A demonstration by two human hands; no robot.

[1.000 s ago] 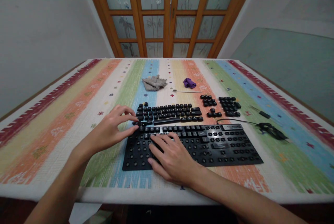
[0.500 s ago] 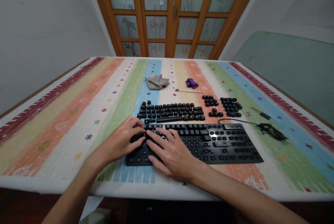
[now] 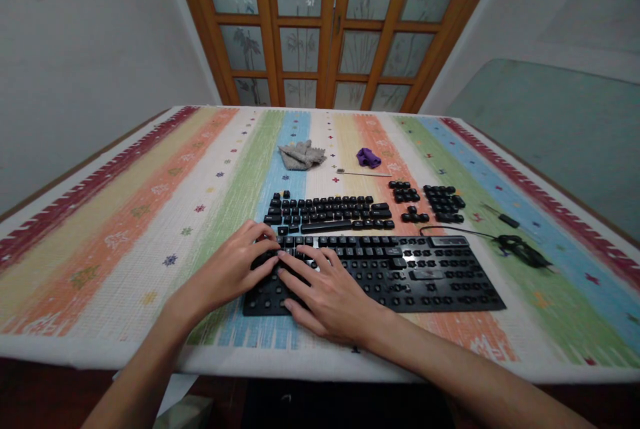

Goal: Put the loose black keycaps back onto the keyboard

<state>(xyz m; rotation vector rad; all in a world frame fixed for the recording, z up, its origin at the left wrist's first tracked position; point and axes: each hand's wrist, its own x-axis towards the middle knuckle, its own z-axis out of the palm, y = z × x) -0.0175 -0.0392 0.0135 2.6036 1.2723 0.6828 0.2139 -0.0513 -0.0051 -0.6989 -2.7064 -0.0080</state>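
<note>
A black keyboard (image 3: 430, 289) lies near the front of the table, with most of its keycaps off and the top rows fitted. My left hand (image 3: 245, 252) is closed over the keyboard's back left corner, its fingers curled and thumb bent inward. Whether a small keycap sits under its fingertips is hidden. My right hand (image 3: 327, 289) lies across the keyboard's left part, fingers spread, its index fingertip close beside the left thumb. Just behind the keyboard, loose black keycaps (image 3: 330, 209) are laid out in rows, including a long space bar (image 3: 327, 226).
More keycaps (image 3: 444, 204) stand in groups at the right. Beyond them lie a coiled cable (image 3: 523, 250) and a small black-handled tool (image 3: 508, 220). A grey cloth (image 3: 302, 156), a purple cloth (image 3: 369, 158) and a thin brush (image 3: 365, 173) rest farther back on the striped tablecloth (image 3: 115, 242).
Both hands stay almost in place on the keyboard's left part. The right index finger has shifted very slightly left; the whole view has moved a little.
</note>
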